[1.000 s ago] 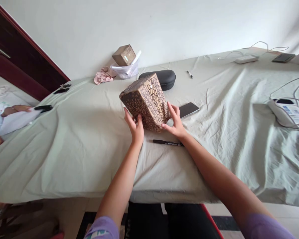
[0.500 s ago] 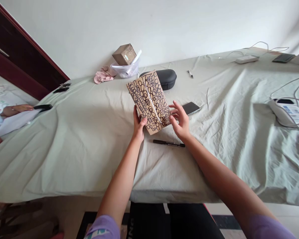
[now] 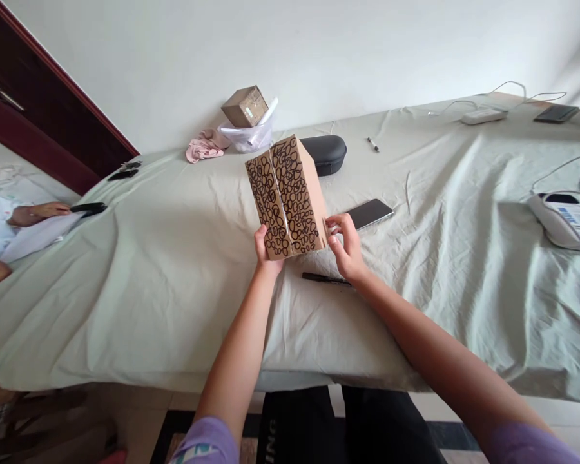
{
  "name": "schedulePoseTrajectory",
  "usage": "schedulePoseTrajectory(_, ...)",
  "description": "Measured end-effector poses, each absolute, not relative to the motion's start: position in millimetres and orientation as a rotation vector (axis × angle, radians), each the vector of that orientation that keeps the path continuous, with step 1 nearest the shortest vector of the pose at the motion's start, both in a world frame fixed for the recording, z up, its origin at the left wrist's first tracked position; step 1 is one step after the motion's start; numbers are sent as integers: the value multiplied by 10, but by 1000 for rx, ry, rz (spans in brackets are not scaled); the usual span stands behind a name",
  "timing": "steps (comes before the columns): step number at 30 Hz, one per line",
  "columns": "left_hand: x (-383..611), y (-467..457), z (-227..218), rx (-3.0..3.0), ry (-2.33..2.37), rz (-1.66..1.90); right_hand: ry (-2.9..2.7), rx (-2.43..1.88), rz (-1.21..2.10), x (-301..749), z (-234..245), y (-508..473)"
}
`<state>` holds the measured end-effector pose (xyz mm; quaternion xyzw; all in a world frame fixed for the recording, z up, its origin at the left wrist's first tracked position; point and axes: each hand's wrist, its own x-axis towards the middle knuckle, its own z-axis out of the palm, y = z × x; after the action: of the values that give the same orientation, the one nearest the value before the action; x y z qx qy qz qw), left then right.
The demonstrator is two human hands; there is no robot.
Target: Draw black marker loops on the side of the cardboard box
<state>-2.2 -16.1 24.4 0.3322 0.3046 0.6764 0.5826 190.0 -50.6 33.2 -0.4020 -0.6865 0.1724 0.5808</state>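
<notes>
A cardboard box [image 3: 286,200] is held tilted above the cloth-covered table, one face covered in black looped scribbles with a strip of tape down its middle. My left hand [image 3: 267,250] grips its lower left corner, thumb on the edge and the other fingers hidden beneath. At the box's plain right side is my right hand [image 3: 347,245], its fingers bent and apart, the fingertips at or just off the cardboard. Below the box, a black marker [image 3: 325,278] lies on the cloth, its right end partly covered by my right hand.
A smartphone [image 3: 370,212] lies behind my right hand. Farther back are a black hard case [image 3: 325,153], a pen [image 3: 372,144], and a plastic tub [image 3: 246,136] with a smaller box [image 3: 245,106] on it. A white corded device [image 3: 568,219] sits right. Another person's hand [image 3: 51,209] is at left.
The box has been turned, so its plain right side now shows beside the scribbled face. My right hand has moved slightly down and its fingers have curled more.
</notes>
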Motion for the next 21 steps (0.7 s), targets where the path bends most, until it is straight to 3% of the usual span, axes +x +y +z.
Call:
schedulePoseTrajectory(8,65,-235,296,667,569,1509,-1494,-1086,721,1966,217,-347)
schedulePoseTrajectory(14,25,-194,271,753,653,1624,-1392,-1314,523,1948,269,-320)
schedulePoseTrajectory(21,-32,-107,215,829,729,1721,-2296,-1651,530,2029,549,-474)
